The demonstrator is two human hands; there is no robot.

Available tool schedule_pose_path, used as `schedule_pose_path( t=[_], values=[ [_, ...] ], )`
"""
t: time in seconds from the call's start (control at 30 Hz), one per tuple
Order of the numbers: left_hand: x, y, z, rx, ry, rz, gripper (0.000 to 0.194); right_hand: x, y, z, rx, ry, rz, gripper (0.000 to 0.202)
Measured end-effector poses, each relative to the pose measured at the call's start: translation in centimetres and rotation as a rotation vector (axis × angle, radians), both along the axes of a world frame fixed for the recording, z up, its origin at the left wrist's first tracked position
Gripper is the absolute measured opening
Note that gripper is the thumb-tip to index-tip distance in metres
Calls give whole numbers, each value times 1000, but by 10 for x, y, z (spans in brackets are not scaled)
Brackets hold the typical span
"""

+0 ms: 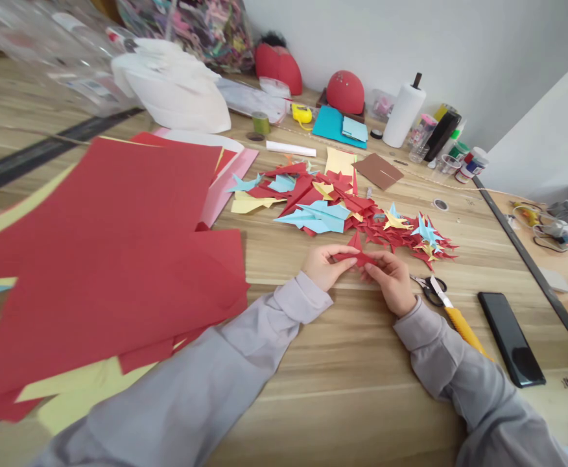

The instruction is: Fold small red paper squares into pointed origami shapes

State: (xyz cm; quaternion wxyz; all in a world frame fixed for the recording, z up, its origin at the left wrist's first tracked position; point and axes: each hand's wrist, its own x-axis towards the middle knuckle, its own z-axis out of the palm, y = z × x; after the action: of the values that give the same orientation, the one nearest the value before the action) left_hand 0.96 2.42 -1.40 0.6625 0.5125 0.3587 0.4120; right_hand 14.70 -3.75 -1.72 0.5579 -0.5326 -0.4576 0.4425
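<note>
A small folded red paper piece with a pointed top is held up between both hands at the middle of the table. My left hand pinches its left side between thumb and fingers. On its right side, my right hand grips it in the same way. Just beyond the hands lies a pile of folded paper shapes, mostly red, with some light blue and yellow ones. Scissors and a yellow-handled cutter lie to the right of my right hand.
Large red paper sheets cover the left of the wooden table. A black phone lies at the right. Along the back stand a white roll, bottles, a tape measure and red cushions.
</note>
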Motion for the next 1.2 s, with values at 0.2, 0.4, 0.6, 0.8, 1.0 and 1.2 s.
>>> schedule_pose_path(
  t=[0.2, 0.4, 0.6, 0.8, 1.0, 1.2],
  values=[
    [0, 1, -1, -37, -38, -3, 15, 2, 0, -1, 45, 25, 6, 20],
    [-2, 3, -1, -43, -42, -28, 10, 1, 0, 0, 71, -48, -18, 4],
    [-3, 3, -3, 71, 123, 28, 18, 2, -2, 0, 68, -51, 9, 7],
    [-3, 3, -1, 34, 119, 39, 18, 0, -1, 3, 2, -34, 32, 18],
    [-2, 3, -4, -6, 38, 20, 18, -4, -1, 2, -2, -162, 33, 23],
    [0, 3, -8, -19, 47, 35, 19, -4, -2, 1, 35, -203, 4, 24]
  ],
)
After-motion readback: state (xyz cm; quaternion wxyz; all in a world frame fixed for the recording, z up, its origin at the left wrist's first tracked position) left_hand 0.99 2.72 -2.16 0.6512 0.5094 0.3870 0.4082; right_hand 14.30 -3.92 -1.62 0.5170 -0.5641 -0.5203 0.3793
